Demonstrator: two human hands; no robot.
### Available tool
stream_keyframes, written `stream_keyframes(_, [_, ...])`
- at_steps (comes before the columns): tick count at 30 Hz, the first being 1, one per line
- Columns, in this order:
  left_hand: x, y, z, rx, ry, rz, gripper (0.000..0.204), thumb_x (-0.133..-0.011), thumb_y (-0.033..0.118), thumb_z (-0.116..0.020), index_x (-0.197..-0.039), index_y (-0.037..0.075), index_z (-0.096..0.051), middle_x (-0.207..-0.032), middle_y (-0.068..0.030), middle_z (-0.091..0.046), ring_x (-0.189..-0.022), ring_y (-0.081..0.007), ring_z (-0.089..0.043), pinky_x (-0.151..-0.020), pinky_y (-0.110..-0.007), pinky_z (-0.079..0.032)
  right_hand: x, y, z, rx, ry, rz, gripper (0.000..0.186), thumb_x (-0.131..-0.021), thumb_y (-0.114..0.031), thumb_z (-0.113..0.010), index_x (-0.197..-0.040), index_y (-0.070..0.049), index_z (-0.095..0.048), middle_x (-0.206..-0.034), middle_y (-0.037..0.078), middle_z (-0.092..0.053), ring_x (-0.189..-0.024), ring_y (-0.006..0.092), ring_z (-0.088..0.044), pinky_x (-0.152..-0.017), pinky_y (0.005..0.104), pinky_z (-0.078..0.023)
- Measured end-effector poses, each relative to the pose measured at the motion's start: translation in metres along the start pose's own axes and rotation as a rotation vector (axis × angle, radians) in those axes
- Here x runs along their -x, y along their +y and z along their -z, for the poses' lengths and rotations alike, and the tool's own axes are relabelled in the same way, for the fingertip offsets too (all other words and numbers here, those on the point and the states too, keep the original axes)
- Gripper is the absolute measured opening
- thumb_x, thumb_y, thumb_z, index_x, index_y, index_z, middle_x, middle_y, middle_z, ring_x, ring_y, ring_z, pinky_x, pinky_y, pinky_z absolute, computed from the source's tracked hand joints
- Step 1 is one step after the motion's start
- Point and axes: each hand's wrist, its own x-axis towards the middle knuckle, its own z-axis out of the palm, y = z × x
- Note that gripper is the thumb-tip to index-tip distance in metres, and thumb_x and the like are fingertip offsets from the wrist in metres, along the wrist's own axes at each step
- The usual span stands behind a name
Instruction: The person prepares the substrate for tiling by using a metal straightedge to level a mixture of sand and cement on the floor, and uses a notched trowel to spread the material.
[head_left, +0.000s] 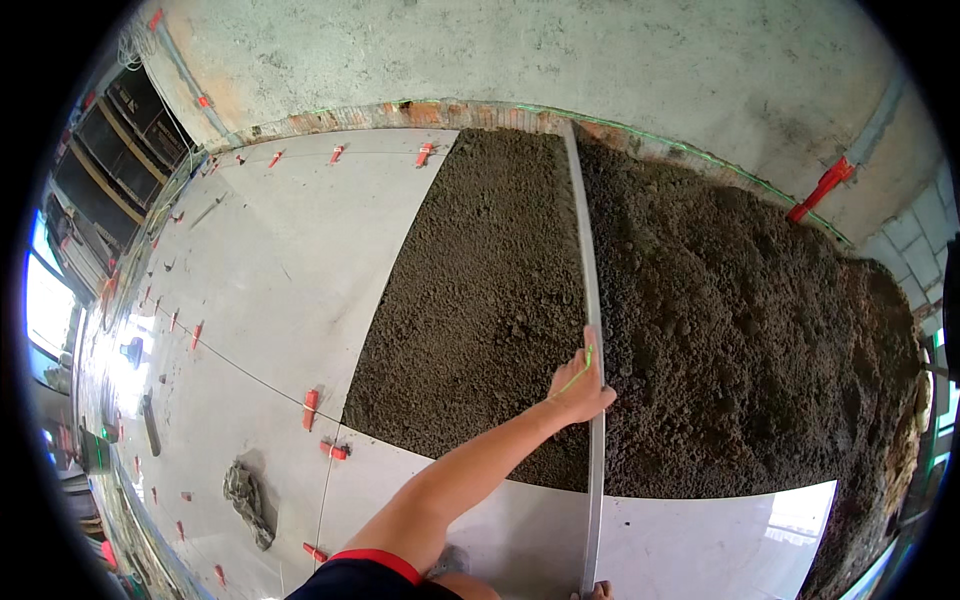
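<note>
A long, pale metal straightedge (586,235) lies across the dark, crumbly mortar bed (480,270), running from the base of the wall down to the lower edge of the view. My left hand (580,385) grips it about midway, the index finger stretched along the bar and the thumb on its right side. At the lower edge, only the fingertips of my right hand (603,591) show, closed around the near end. Left of the bar the mortar looks fairly level; to its right, the mortar (740,330) is rougher and lumpier. A green laser line crosses my left hand.
Large glossy tiles (290,260) cover the floor at left, and another tile (715,540) borders the mortar nearby. Red levelling clips (311,408) stand along the joints. A crumpled grey-green cloth (248,503) lies on the tile. A concrete wall (520,55) bounds the far side.
</note>
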Motion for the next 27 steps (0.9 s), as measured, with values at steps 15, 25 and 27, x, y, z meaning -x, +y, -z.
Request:
stream_keyframes(15, [0.011,-0.061,0.031,0.064,0.089,0.102,0.111,-0.089,0.031,-0.059,-0.149,0.001,0.030,-0.160,-0.0314,-0.012,-0.136,-0.0433,-0.041,-0.105,-0.039,-0.045,-0.048,-0.090,0.094,-0.277,0.325,0.016,0.026,-0.089,-0.019,-0.060,-0.103,0.003,-0.058,-0.095,0.031,-0.060,-0.084,0.0516,-0.059,-0.072,0.0588,-0.049])
stream_keyframes(25, [0.009,-0.086,0.031,0.119,0.149,0.093,0.109,-0.092,0.028,-0.059,-0.149,0.003,0.030,-0.159,-0.0310,-0.014,-0.135,-0.0418,-0.043,-0.103,-0.039,-0.046,-0.055,-0.091,0.103,-0.250,0.210,-0.058,0.037,-0.089,-0.017,-0.057,-0.118,0.006,-0.058,-0.114,0.032,-0.060,-0.096,0.0523,-0.059,-0.085,0.0594,-0.049])
stream_keyframes(27, [0.008,-0.088,0.034,0.144,0.173,0.052,0.109,-0.093,0.031,-0.059,-0.149,0.001,0.030,-0.159,-0.0317,-0.015,-0.132,-0.0428,-0.045,-0.104,-0.040,-0.046,-0.057,-0.085,0.095,-0.213,0.227,-0.045,0.039,-0.088,-0.016,-0.057,-0.121,0.005,-0.057,-0.120,0.032,-0.058,-0.101,0.0522,-0.058,-0.088,0.0602,-0.048])
